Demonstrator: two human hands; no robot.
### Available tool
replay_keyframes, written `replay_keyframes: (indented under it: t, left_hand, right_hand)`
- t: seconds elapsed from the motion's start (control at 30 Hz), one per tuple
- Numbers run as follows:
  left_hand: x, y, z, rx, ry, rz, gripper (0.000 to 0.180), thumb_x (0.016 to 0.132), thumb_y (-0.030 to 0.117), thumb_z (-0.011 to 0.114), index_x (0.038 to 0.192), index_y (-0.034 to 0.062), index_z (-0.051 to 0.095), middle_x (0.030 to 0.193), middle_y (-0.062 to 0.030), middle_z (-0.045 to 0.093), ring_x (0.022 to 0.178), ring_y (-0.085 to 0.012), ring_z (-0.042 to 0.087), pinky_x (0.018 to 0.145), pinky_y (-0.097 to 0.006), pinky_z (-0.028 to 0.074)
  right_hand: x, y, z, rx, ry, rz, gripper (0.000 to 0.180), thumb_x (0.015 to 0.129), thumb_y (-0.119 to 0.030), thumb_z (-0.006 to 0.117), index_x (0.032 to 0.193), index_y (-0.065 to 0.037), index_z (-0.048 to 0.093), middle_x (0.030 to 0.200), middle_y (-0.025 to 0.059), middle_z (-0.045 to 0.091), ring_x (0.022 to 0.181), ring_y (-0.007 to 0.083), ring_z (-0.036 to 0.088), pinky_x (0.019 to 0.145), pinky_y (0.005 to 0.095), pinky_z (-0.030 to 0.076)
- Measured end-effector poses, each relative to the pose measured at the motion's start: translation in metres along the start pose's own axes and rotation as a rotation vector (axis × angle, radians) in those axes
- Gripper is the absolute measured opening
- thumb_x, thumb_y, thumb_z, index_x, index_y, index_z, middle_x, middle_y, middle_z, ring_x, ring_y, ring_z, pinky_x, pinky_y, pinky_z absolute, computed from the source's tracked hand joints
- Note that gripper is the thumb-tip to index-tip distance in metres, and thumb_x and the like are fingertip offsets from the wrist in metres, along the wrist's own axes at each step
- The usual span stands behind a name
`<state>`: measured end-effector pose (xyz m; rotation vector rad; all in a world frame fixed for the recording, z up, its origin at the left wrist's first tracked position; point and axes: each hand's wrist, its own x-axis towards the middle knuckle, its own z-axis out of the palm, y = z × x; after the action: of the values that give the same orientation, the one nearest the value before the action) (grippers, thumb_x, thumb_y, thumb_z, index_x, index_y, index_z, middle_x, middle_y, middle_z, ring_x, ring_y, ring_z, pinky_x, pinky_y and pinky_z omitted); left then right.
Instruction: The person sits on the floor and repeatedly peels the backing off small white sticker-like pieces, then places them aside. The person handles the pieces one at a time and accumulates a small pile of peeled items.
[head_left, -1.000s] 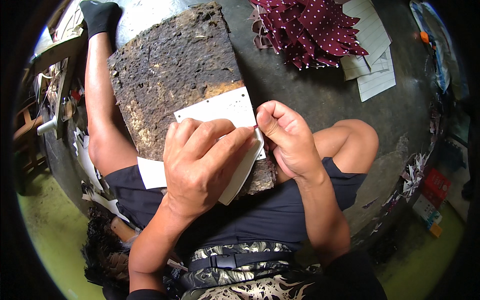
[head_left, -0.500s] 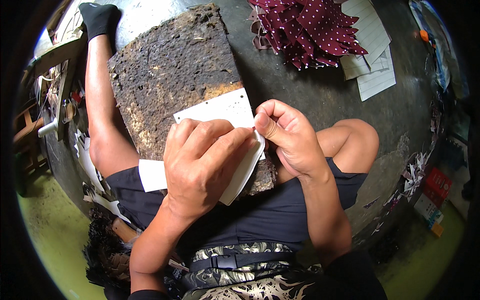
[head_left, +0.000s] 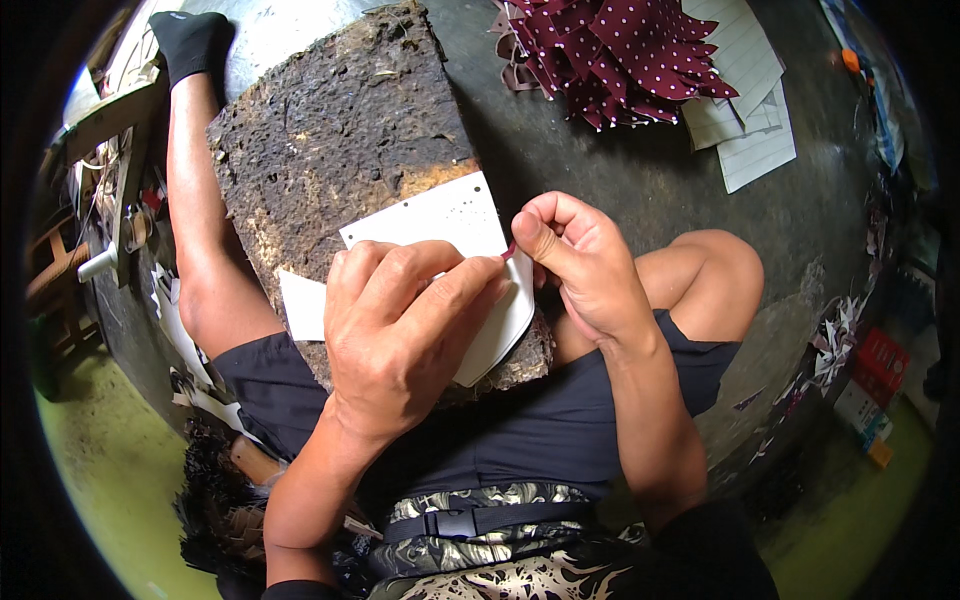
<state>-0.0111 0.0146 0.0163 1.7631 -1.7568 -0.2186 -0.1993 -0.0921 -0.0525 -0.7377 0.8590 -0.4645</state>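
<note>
A white flat piece with small dark holes along its edge (head_left: pixel 430 212) lies on a rough, dark, worn slab (head_left: pixel 330 140) across my lap. My left hand (head_left: pixel 395 320) lies over it, fingers bent and pressed together at its right edge. A narrow maroon strip or edge (head_left: pixel 510 250) shows at the left fingertips. My right hand (head_left: pixel 585 265) pinches the strip's other end between thumb and forefinger, just beyond the white edge. Left of my left hand another white part (head_left: pixel 303 305) sticks out; whether it joins the first is hidden.
A pile of maroon, white-dotted cut pieces (head_left: pixel 640 60) stands on the dark floor at the far right, beside lined paper sheets (head_left: pixel 757 150). White scraps (head_left: pixel 832 335) and a red box (head_left: pixel 882 362) lie at the right. A wooden frame (head_left: pixel 110 120) stands at the left.
The white pieces have shifted and turned slightly under my left hand. My right hand has moved slightly upward, and more of the maroon strip shows between the hands.
</note>
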Motion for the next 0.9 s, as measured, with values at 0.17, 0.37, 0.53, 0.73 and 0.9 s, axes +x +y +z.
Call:
replay_keyframes:
  t: [0.17,0.37,0.53,0.73,0.9]
  left_hand:
    - [0.000,0.001,0.000,-0.017,0.006,-0.013,0.031,0.084,0.016,0.098,0.113,0.0150,0.088,0.101,0.0007,0.073,0.087,-0.0222,0.064,0.077,-0.040,0.047]
    - [-0.001,0.001,-0.001,-0.001,-0.007,-0.013,0.030,0.085,0.016,0.097,0.113,0.0160,0.088,0.100,0.0012,0.073,0.089,-0.0219,0.064,0.079,-0.040,0.047]
    - [-0.001,0.000,-0.004,0.025,-0.022,0.005,0.030,0.085,0.018,0.097,0.113,0.0178,0.087,0.100,0.0028,0.072,0.092,-0.0212,0.065,0.084,-0.041,0.045]
    - [0.000,-0.001,-0.004,0.038,-0.022,0.023,0.030,0.086,0.019,0.097,0.114,0.0193,0.086,0.100,0.0038,0.071,0.094,-0.0209,0.066,0.089,-0.042,0.044]
    - [0.001,-0.003,-0.005,0.029,-0.026,0.037,0.030,0.085,0.019,0.097,0.113,0.0195,0.086,0.101,0.0042,0.071,0.094,-0.0214,0.066,0.092,-0.043,0.044]
  right_hand:
    - [0.002,0.001,-0.006,-0.068,0.044,0.021,0.026,0.113,-0.032,0.083,0.109,-0.008,0.075,0.092,-0.0056,0.071,0.079,0.0015,0.057,0.068,0.0212,0.045]
    - [0.004,0.007,-0.006,-0.113,0.102,-0.005,0.027,0.112,-0.032,0.085,0.106,-0.008,0.074,0.089,-0.0072,0.067,0.076,0.0000,0.053,0.065,0.0203,0.042]
    - [0.007,0.009,-0.014,-0.164,0.092,0.006,0.027,0.113,-0.033,0.082,0.111,-0.007,0.075,0.094,-0.0036,0.075,0.081,0.0026,0.062,0.071,0.0216,0.047]
    - [0.014,0.011,-0.018,-0.267,0.140,-0.035,0.027,0.113,-0.034,0.083,0.108,-0.008,0.075,0.091,-0.0043,0.074,0.078,0.0017,0.059,0.069,0.0211,0.046]
    - [0.019,0.013,-0.024,-0.374,0.184,-0.069,0.028,0.113,-0.034,0.083,0.105,-0.008,0.075,0.089,-0.0048,0.073,0.077,0.0008,0.058,0.067,0.0204,0.045]
